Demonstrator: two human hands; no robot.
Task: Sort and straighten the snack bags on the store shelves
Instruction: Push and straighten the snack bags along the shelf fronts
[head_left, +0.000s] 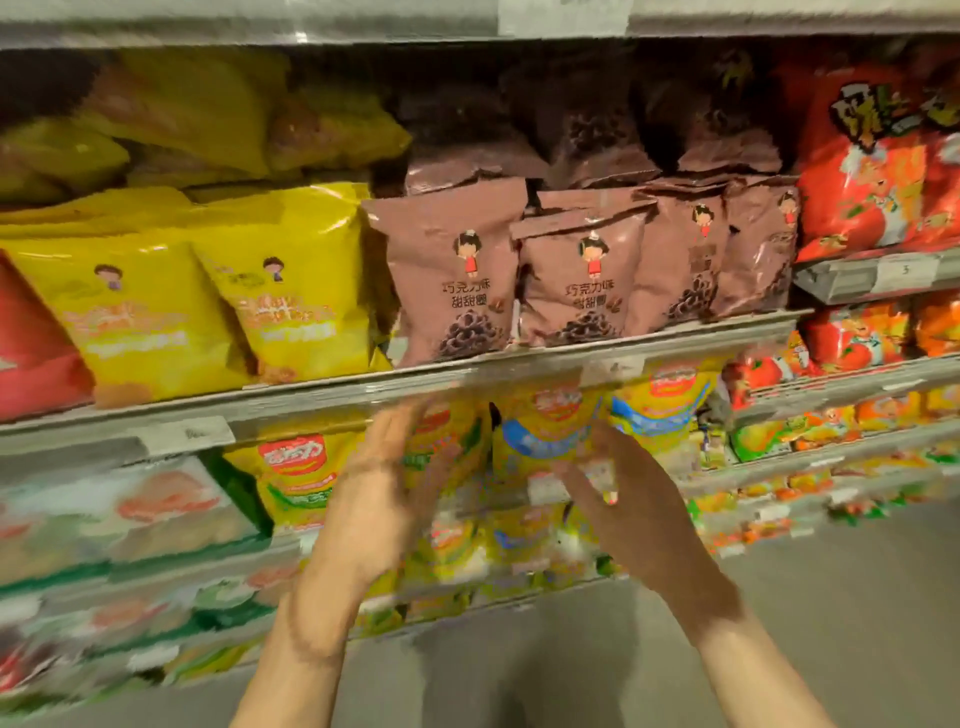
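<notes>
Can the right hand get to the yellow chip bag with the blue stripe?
Probably yes. The right hand is open right in front of that yellow chip bag, with nothing between them.

Brown snack bags (457, 275) are standing upright along the middle shelf (363, 395), front row facing outward, some leaning and overlapping toward 3 o'clock. Yellow snack bags (208, 312) are sitting at their 9 o'clock, tilting and overlapping, more piled flat behind. Red snack bags (872, 171) are standing at 3 o'clock. Yellow-and-blue bags (550, 431) are hanging blurred at 6 o'clock, beneath the shelf edge.
</notes>
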